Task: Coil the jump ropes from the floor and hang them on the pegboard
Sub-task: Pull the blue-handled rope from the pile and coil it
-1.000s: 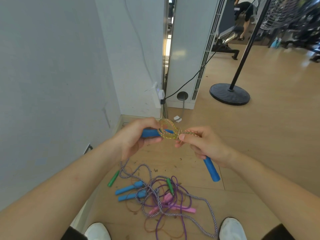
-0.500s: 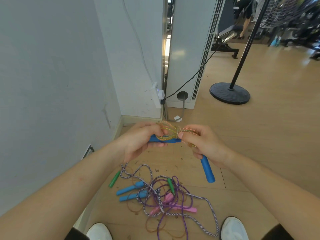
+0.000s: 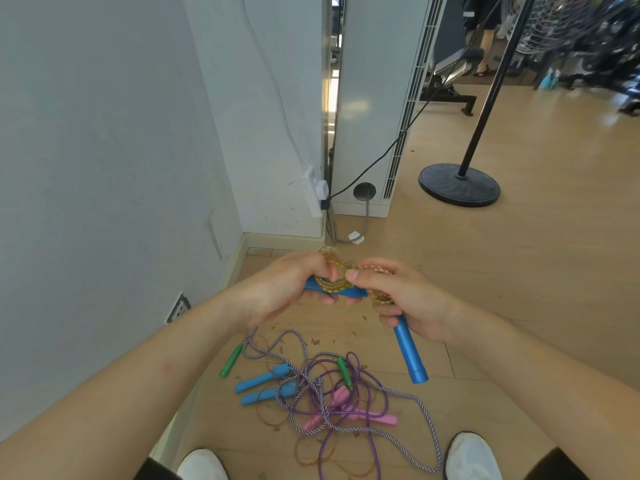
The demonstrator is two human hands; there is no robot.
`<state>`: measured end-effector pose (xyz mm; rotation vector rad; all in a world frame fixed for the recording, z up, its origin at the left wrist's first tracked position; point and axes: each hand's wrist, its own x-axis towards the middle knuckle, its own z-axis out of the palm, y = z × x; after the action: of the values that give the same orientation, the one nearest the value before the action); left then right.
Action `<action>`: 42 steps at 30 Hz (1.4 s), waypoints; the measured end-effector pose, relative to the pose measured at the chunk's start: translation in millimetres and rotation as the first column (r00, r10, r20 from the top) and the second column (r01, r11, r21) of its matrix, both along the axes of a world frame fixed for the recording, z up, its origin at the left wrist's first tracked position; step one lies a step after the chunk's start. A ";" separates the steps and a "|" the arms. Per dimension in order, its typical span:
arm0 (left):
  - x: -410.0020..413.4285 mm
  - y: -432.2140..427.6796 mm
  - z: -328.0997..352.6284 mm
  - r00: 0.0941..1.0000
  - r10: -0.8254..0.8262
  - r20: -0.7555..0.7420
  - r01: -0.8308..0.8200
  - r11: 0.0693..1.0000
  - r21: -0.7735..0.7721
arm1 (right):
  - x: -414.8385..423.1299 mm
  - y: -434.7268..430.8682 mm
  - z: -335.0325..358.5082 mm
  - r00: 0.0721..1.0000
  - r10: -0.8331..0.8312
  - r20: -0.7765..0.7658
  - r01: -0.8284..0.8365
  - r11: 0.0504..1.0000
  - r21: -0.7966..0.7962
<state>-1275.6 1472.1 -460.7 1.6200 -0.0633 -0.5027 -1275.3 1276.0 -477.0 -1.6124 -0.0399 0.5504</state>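
1. A person's left hand [image 3: 287, 289] gripped one blue handle [image 3: 356, 293] of an orange-and-yellow jump rope [image 3: 332, 284], its fingers [image 3: 325, 299] curled round handle and cord loops, above the tangled pile [image 3: 322, 400] of ropes on the wooden floor [image 3: 502, 271].
2. The right hand [image 3: 405, 303] pinched the coiled cord and held the second blue handle [image 3: 412, 355], which slanted down toward the pile.
3. The pile held purple, striped and brown cords with blue, green and pink handles.
4. A black fan base [image 3: 459, 185] stood well beyond the pile.
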 end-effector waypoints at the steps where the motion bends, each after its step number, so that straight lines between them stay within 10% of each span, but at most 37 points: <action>1: 0.6 -0.1 -0.4 1.000 0.021 0.012 -0.021 1.000 0.004 | 1.4 0.4 -0.8 0.999 -0.035 0.006 0.035 0.999 0.016; 16: 6.7 -3.1 -10.3 0.769 0.545 0.334 -0.596 0.800 0.066 | -2.1 22.9 -12.0 0.923 -0.280 0.265 0.297 0.954 -0.027; 29: 7.1 9.0 6.8 0.893 0.405 0.195 -0.407 0.913 -0.031 | 7.0 26.5 -13.9 0.946 -0.321 0.052 0.315 0.944 0.099; 42: 5.3 21.5 18.2 0.967 0.244 0.078 -0.241 0.969 -0.045 | 4.6 22.9 -13.4 0.935 -0.269 0.229 0.243 0.961 0.134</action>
<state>-1270.4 1493.6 -442.5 1.5881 0.0636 -0.2439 -1270.7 1298.9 -490.4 -1.5466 -0.0408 0.1416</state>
